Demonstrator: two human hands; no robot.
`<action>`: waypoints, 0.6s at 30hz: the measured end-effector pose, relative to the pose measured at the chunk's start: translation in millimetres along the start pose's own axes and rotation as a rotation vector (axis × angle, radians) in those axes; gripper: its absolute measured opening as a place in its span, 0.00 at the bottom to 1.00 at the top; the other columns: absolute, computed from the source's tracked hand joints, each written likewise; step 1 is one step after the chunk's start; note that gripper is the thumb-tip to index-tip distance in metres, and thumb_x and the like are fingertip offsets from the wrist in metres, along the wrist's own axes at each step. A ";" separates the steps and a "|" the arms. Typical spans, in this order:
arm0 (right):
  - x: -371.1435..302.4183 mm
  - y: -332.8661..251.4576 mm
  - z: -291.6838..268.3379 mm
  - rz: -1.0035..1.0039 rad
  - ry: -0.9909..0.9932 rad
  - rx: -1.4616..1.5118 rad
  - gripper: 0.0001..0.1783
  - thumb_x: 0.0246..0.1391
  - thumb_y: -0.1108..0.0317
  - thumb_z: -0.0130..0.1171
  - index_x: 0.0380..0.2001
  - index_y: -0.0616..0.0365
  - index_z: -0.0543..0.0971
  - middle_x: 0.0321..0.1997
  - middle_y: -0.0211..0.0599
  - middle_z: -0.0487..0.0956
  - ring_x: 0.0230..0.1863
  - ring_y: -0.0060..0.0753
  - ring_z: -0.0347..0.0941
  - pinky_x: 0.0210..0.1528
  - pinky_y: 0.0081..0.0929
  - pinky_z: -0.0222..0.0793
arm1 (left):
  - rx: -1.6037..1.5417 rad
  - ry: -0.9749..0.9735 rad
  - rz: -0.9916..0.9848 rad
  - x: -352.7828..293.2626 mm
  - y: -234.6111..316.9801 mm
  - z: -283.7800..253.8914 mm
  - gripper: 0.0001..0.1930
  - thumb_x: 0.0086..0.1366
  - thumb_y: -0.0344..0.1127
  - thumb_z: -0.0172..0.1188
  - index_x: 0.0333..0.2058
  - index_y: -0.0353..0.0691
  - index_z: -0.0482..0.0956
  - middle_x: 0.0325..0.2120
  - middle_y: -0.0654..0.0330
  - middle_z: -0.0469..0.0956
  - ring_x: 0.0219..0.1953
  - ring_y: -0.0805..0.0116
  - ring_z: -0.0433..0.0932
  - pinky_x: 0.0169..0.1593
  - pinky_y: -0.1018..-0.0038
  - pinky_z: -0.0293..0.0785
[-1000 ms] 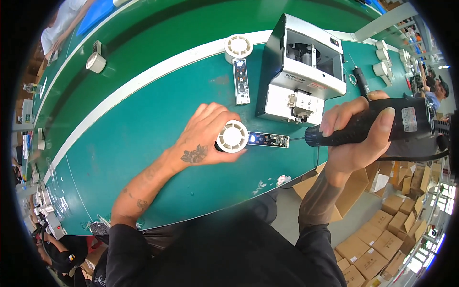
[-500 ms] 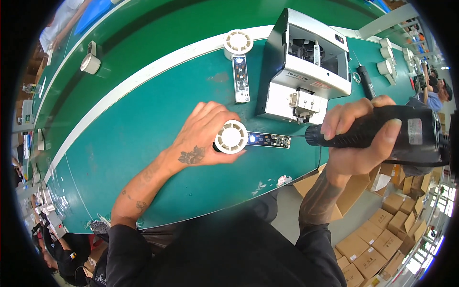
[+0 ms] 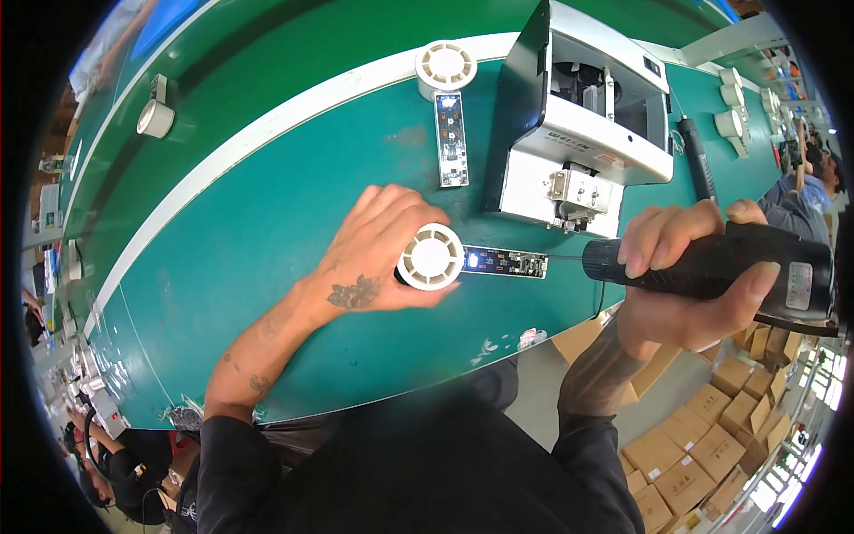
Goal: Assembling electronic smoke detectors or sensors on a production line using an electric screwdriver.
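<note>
My left hand (image 3: 378,245) rests on the green belt (image 3: 267,222) and grips a round white slotted housing (image 3: 431,256) between thumb and fingers. A narrow dark circuit strip (image 3: 505,262) sticks out of the housing to the right, with a small blue light at its near end. My right hand (image 3: 689,280) holds a black electric screwdriver (image 3: 721,264) level, and its thin bit touches the strip's right end.
A white and black box-shaped machine (image 3: 578,116) stands just behind the strip. Another white housing with its strip (image 3: 447,98) lies behind my left hand. More white housings (image 3: 731,96) and a black tool (image 3: 698,160) lie at the right. Cardboard boxes (image 3: 712,445) sit below the belt edge.
My right hand with the screwdriver has shifted slightly left, bringing the bit onto the strip's right end. My left hand stays on the housing.
</note>
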State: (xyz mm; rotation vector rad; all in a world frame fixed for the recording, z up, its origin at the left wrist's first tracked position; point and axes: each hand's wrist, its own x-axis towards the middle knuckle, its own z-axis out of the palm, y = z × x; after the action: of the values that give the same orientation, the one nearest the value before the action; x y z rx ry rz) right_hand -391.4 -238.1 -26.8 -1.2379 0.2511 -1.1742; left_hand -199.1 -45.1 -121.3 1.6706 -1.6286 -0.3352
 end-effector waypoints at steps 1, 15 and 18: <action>0.7 0.2 -0.2 -0.015 -0.022 0.010 0.35 0.69 0.35 0.45 0.56 0.59 0.66 0.18 0.43 0.71 0.13 0.37 0.65 0.18 0.35 0.68 | 0.004 0.006 0.013 0.6 -0.9 -0.5 0.29 0.48 0.42 0.81 0.46 0.41 0.78 0.39 0.59 0.77 0.44 0.57 0.75 0.48 0.63 0.66; -3.0 10.4 -2.4 -0.066 -0.149 0.032 0.35 0.68 0.35 0.53 0.53 0.60 0.66 0.21 0.43 0.72 0.15 0.35 0.67 0.19 0.35 0.70 | -0.010 -0.006 -0.016 0.8 -2.6 -0.9 0.29 0.46 0.40 0.81 0.46 0.41 0.78 0.39 0.58 0.77 0.46 0.55 0.76 0.49 0.62 0.67; -3.8 13.6 -0.8 -0.088 -0.179 0.022 0.36 0.67 0.35 0.55 0.53 0.60 0.66 0.22 0.43 0.72 0.15 0.35 0.67 0.18 0.34 0.70 | 0.000 -0.010 -0.025 0.2 -3.3 -1.3 0.30 0.46 0.38 0.81 0.47 0.42 0.78 0.40 0.58 0.78 0.47 0.53 0.76 0.50 0.60 0.67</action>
State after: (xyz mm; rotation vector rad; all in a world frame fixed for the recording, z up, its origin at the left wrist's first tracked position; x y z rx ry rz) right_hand -386.1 -237.4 -39.9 -1.3362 0.0508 -1.1301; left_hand -195.8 -45.3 -122.5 1.6933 -1.6156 -0.3568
